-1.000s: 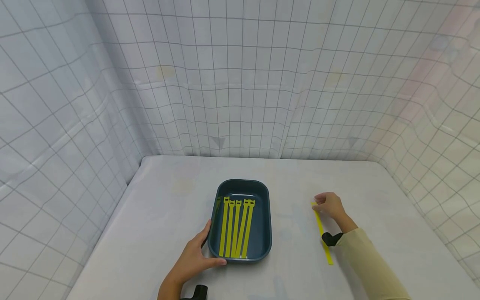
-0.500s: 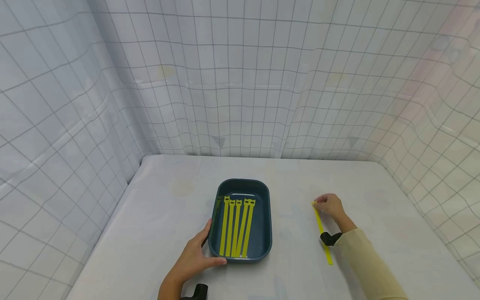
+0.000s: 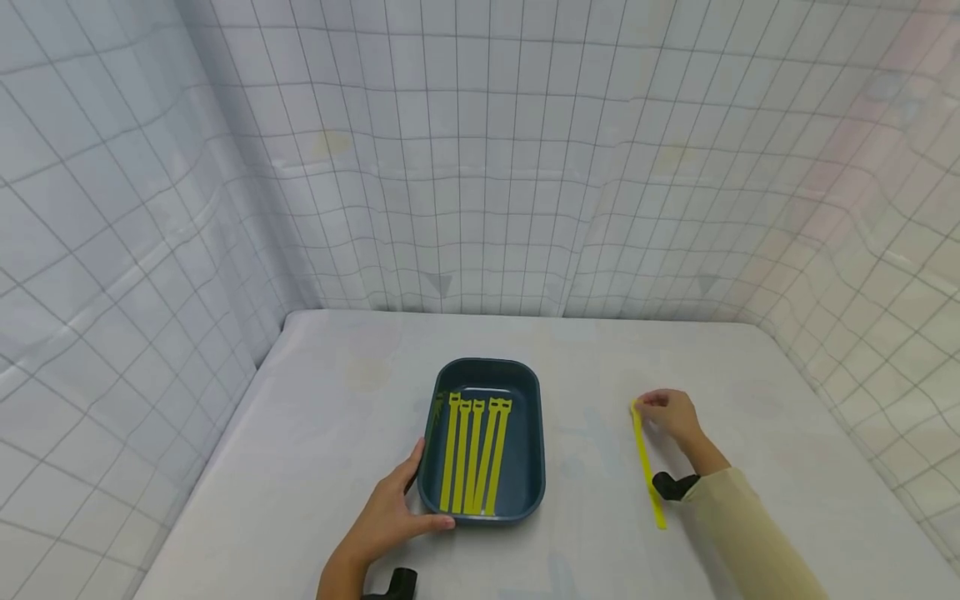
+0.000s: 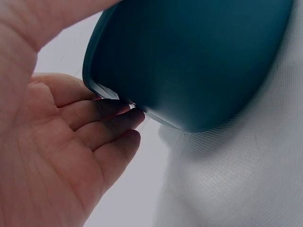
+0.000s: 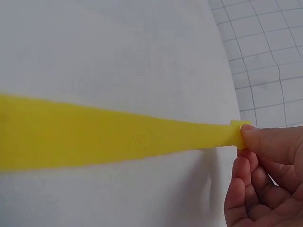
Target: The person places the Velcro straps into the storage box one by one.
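A dark teal tray (image 3: 521, 467) stands on the white table, with several yellow hook-and-loop cable ties (image 3: 459, 458) lying lengthwise inside. My left hand (image 3: 384, 515) grips its near left corner, thumb at the front rim and fingers along the left side. In the left wrist view, the fingertips (image 4: 135, 116) meet the edge of the tray (image 4: 189, 61). To the right of the tray, my right hand (image 3: 675, 415) pinches the slotted head of another yellow cable tie (image 3: 643, 454). The right wrist view has this cable tie (image 5: 109, 135) stretching leftward from thumb and fingers.
White cloth covers the table (image 3: 360, 383). White sheets with a dark grid (image 3: 487, 208) hang behind it and on both sides. A black wrist mount (image 3: 672, 486) sits near the right sleeve, over part of the cable tie.
My right hand has shifted slightly right, and the head end of its cable tie has moved with it. The far end stays about where it was. Left hand and tray look still.
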Demonstrator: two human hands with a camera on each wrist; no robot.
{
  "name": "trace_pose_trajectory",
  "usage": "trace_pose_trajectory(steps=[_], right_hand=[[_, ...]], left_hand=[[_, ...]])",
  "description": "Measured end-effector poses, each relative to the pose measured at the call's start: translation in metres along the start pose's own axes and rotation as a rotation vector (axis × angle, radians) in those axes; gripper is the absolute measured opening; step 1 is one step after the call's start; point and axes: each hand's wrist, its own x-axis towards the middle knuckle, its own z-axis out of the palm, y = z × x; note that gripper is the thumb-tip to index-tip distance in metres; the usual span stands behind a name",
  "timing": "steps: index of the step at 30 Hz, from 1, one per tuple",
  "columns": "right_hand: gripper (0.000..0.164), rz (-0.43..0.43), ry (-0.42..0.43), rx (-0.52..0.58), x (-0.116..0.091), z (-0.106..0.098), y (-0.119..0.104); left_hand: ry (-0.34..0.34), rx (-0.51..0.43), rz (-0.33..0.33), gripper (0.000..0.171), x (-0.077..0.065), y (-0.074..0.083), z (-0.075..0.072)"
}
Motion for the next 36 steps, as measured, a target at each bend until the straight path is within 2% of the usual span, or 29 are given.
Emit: trace_pose_trajectory(steps=[7, 23, 36], right_hand=[[0.026, -0.117, 0.023, -0.011, -0.011, -0.007, -0.008], [0.029, -0.216, 0.028, 0.007, -0.028, -0.023, -0.012], [0.037, -0.229, 0.036, 0.005, -0.057, -0.044, -0.025]], left_hand=[[-0.003, -0.007, 0.006, 0.117, -0.002, 0.000, -0.001], [0.007, -0.002, 0.012, 0.119, -0.002, 0.000, -0.001], [0.003, 0.000, 0.005, 0.118, -0.001, 0.000, 0.000]])
